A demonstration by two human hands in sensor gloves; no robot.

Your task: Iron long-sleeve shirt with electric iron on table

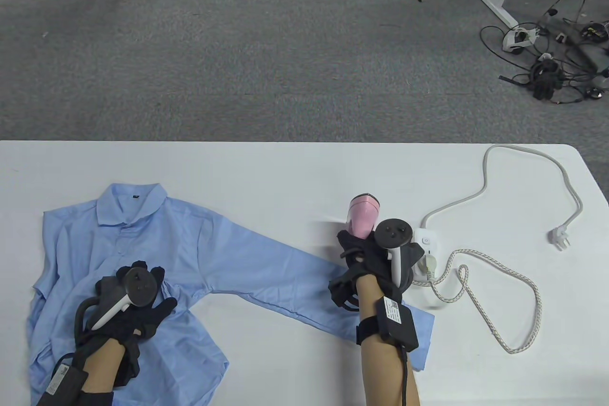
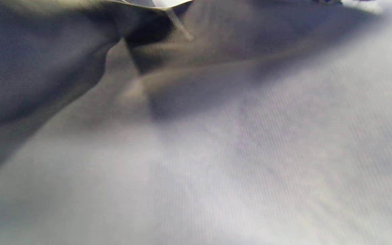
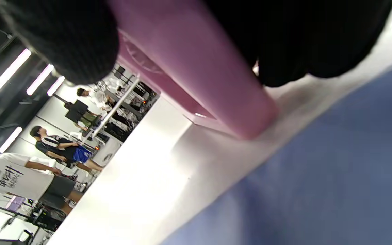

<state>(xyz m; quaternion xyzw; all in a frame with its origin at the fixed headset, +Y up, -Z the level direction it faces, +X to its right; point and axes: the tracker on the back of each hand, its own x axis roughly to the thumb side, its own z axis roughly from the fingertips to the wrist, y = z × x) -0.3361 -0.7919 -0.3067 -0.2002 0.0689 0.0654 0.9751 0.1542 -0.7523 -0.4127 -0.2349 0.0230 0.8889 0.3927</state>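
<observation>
A light blue long-sleeve shirt point(image 1: 142, 253) lies spread on the white tabletop point(image 1: 285, 168), collar toward the far edge, one sleeve stretched out to the right. The left hand point(image 1: 131, 303) rests flat on the shirt's body, fingers spread wide. The right hand point(image 1: 376, 258) grips the handle of a pink iron point(image 1: 362, 215), which stands just beyond the sleeve's cuff end. A white power strip point(image 1: 426, 246) sits beside that hand, with cords point(image 1: 514, 301) trailing right
</observation>
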